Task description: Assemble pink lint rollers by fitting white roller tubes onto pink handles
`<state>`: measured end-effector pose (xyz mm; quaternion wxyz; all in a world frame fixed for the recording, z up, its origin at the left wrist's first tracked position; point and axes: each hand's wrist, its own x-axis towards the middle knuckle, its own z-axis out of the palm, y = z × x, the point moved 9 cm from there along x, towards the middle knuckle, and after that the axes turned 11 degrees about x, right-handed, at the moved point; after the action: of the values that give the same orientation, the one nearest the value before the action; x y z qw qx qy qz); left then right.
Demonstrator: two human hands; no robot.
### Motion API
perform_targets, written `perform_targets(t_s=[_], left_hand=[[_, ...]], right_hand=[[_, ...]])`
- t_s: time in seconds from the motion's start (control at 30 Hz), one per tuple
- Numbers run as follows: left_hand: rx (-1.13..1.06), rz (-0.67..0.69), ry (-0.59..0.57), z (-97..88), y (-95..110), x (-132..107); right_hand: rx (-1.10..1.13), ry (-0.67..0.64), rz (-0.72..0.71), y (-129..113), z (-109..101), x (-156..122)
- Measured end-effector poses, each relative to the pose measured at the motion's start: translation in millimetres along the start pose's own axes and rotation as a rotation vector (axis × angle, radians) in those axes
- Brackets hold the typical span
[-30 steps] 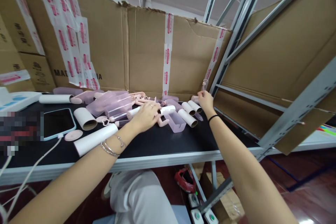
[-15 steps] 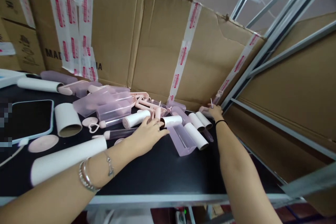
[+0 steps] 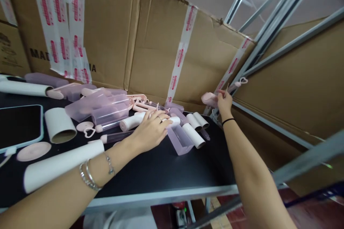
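- Black bench top (image 3: 166, 171) carries everything; its metal front edge runs along the near side.
- Near the front left corner lies a long white paper roll (image 3: 63, 164), just beside the left forearm, with a flat pink disc (image 3: 33, 151) and a phone (image 3: 18, 126) further left.
- At mid-bench the left hand (image 3: 150, 132) rests palm down, fingers spread flat and loose over a white roller (image 3: 133, 121) and the pink parts beside it, gripping nothing.
- Just right of that hand sit a clear pink cover (image 3: 180, 139) and three short white rolls (image 3: 197, 125) side by side.
- Toward the back edge a heap of translucent pink covers (image 3: 99, 105) lies against the cardboard wall (image 3: 150, 46).
- Above the back right corner, lifted off the bench, the right hand (image 3: 224, 102) pinches a pink roller handle (image 3: 211, 98) between fingertips, its heart-shaped end (image 3: 243, 80) pointing toward the metal shelf frame (image 3: 252, 43).
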<state>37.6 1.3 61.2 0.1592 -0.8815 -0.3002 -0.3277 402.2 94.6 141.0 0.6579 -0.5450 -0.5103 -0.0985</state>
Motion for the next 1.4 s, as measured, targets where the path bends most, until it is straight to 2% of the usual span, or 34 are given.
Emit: perform_targets(t_s=[0.03, 0.1, 0.17, 0.23, 0.3, 0.37, 0.47, 0.5, 0.57, 0.63, 0.7, 0.77, 0.83, 0.9, 1.0, 1.1, 1.17, 1.23, 1.3, 1.33, 1.4], left_hand=[[-0.075, -0.023, 0.024, -2.6, -2.3, 1.2], [-0.293, -0.09, 0.044, -3.5, -7.9, 2.9], [-0.626, -0.179, 0.007, 3.7, -11.8, 2.5], [-1.034, -0.256, -0.107, 16.4, -7.2, -0.8], [-1.356, -0.329, -0.201, 22.3, -1.1, -6.7], [-1.49, -0.446, -0.145, 17.8, -10.9, -12.7], [-1.447, -0.668, 0.114, 3.1, -48.0, -23.5], [-1.414, -0.722, 0.163, 0.0, -57.6, -26.3], [-1.355, -0.78, 0.171, -1.7, -68.9, -27.6], [-1.286, -0.777, 0.114, -0.6, -73.1, -24.8], [-1.137, -0.744, 0.095, -3.0, -79.1, -22.6], [-0.831, -0.713, 0.21, -16.5, -92.4, -24.8], [-0.442, -0.677, 0.378, -35.3, -101.0, -31.7], [-0.207, -0.638, 0.338, -32.5, -100.9, -33.5], [-0.078, -0.54, 0.271, -26.1, -91.3, -31.5], [-0.092, -0.326, 0.308, -36.6, -63.3, -22.7], [-0.155, -0.192, 0.215, -35.0, -42.6, -14.6], [-0.265, -0.184, 0.085, -27.0, -33.1, -10.2], [-0.374, -0.281, 0.016, -20.7, -35.9, -10.4], [-0.404, -0.34, 0.017, -20.1, -40.1, -11.5], [-0.406, -0.427, 0.089, -25.8, -49.4, -14.1]], right_hand=[[0.293, -0.043, 0.06, -15.8, -0.2, -3.4], [0.452, -0.137, 0.066, -61.2, 3.5, -20.2], [0.587, -0.231, 0.06, -107.0, 15.2, -50.7], [0.989, -0.4, 0.122, -148.1, 41.9, -92.7], [1.16, -0.531, 0.177, -177.4, 70.4, -135.0], [1.218, -0.634, 0.271, -190.2, 99.7, -170.0], [1.24, -0.711, 0.403, -186.2, 131.2, -197.5], [1.234, -0.724, 0.429, -181.1, 136.8, -200.3], [1.227, -0.702, 0.452, -167.0, 138.9, -197.3], [1.243, -0.577, 0.444, -148.6, 127.6, -184.2], [1.274, -0.356, 0.423, -127.3, 105.4, -167.8], [1.308, -0.151, 0.395, -109.9, 82.4, -156.8], [1.328, -0.09, 0.379, -103.2, 72.0, -153.9], [1.31, -0.145, 0.396, -104.4, 75.0, -157.3], [1.234, -0.27, 0.414, -114.0, 85.4, -167.3], [1.13, -0.524, 0.336, -139.3, 96.2, -179.8], [1.05, -0.732, 0.237, -161.4, 101.5, -191.3], [0.994, -0.861, 0.118, -181.5, 102.1, -200.8], [0.958, -0.858, 0.013, -194.6, 98.9, -203.3], [0.945, -0.797, -0.015, -196.7, 96.0, -201.2], [0.928, -0.563, 0.005, -189.2, 86.5, -192.0]])
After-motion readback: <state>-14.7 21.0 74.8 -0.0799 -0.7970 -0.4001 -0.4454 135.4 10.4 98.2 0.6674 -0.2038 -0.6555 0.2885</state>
